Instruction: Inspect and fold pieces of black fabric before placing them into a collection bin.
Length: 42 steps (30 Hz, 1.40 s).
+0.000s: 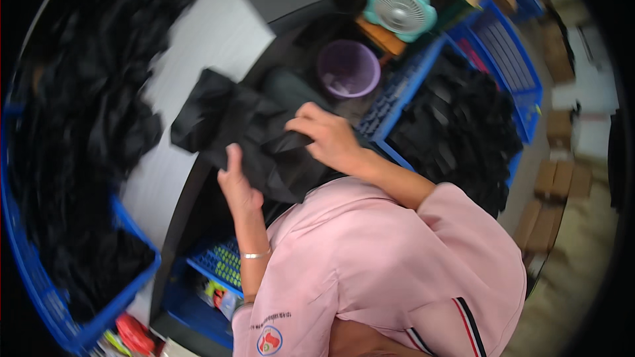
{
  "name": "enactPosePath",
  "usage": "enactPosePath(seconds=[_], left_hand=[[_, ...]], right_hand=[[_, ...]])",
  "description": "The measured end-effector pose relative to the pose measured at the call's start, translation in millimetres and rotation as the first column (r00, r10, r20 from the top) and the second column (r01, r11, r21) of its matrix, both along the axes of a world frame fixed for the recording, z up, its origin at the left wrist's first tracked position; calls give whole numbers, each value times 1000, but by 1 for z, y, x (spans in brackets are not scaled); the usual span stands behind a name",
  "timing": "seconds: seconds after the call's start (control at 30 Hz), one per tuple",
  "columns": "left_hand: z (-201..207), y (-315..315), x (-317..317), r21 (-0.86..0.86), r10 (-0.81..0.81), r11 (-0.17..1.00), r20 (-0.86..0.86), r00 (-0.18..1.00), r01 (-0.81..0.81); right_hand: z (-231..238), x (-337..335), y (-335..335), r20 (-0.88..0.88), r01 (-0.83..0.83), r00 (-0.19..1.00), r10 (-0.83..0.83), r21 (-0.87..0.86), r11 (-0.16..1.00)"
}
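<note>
Right hand (327, 137) pinching 1 black cloth (261, 142); left hand (239, 188) grip unclear; 1 fan (401, 11)

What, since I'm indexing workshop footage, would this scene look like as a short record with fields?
Item at hands: black fabric, crumpled
Left hand: at the fabric's near side, thumb raised; grip unclear
Right hand: fingers curled at the fabric; grip unclear
Left side: blue crate with black material
Right side: another blue crate, also with black material
Beyond the hands: purple bucket, teal fan
</note>
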State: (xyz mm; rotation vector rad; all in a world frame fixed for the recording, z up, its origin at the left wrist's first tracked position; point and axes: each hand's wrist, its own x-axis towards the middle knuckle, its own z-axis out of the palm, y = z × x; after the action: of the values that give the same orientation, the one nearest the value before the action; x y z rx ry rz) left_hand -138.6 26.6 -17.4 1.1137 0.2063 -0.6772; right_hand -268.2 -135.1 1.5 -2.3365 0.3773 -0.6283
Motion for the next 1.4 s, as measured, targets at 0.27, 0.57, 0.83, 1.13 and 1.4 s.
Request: enactPosePath(seconds=[0.27,0.57,0.83,1.13,1.4], left_hand=[[-5,7,15,-326,-123,942,-96,988,85],[9,-57,-45,-62,-542,828,170,823,558],[117,-82,-133,273,-649,360,760,30,892],[218,-132,-247,100,86,87,991,-107,991],[222,-170,-246,160,-1,-149,987,-162,976]], right_hand=[[2,-29,-19,374,236,877,-302,212,948],[-35,-99,-40,29,292,873,-487,768,569],[-68,-358,-144,204,304,-69,-977,937,174],[-85,-625,-211,215,522,-341,-915,853,5],[-151,-600,-281,-21,893,-380,-925,-268,-361]])
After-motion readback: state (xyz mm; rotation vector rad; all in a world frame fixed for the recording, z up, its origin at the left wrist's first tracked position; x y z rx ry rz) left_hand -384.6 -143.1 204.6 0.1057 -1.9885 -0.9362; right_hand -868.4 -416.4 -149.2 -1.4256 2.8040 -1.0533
